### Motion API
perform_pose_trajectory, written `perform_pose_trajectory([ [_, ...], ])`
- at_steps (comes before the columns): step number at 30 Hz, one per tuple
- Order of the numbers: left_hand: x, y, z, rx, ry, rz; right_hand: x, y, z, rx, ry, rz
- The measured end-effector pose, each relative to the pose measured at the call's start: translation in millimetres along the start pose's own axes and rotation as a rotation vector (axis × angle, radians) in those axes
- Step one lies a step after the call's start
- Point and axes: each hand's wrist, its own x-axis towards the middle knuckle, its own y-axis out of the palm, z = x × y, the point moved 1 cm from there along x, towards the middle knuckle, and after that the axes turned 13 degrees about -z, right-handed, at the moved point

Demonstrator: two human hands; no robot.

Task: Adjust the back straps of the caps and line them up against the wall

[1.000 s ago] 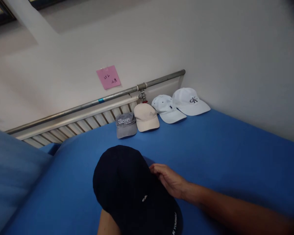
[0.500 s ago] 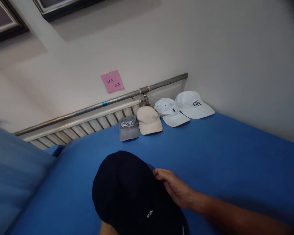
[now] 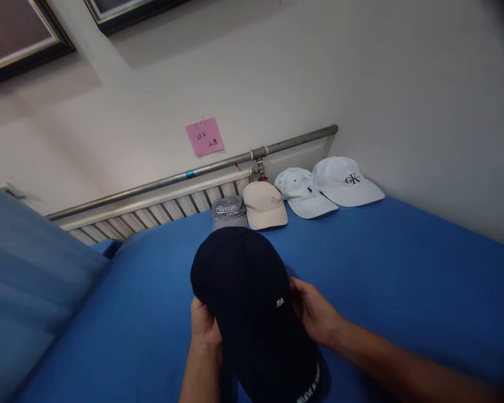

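A dark navy baseball cap is held up over the blue-covered surface, its brim pointing down toward me. White lettering runs along the brim edge, and a small white mark sits on the crown. My left hand grips the cap's left side, with the fingers partly hidden behind it. On the opposite side my right hand is closed on the edge, its fingertips tucked out of sight. Just beyond the navy cap lies a grey cap, its brim partly covered by it.
Beside the grey cap, in a row, are a beige cap, a white cap with a small dark emblem and a larger white cap. A radiator and pipe run along the wall. A blue curtain hangs left.
The navy cap has moved up and away from me, nearer the row, and now overlaps the grey cap. My left hand has come into fuller view. The view has shifted slightly left.
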Motion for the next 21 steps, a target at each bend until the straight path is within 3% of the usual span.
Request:
perform_pose_trajectory([
  [4, -3, 9, -6, -0.196, 0.139, 0.129, 2, 0, 5, 0.058, -0.029, -0.039],
  [9, -6, 23, -8, -0.244, 0.105, 0.244, 3, 0, 4, 0.066, -0.113, -0.050],
  [14, -1, 17, -7, -0.263, -0.033, 0.360, -5, 1, 7, 0.056, -0.103, 0.084],
  [21, -5, 17, -7, -0.276, -0.076, 0.413, -13, -1, 28, 0.102, -0.032, 0.293],
])
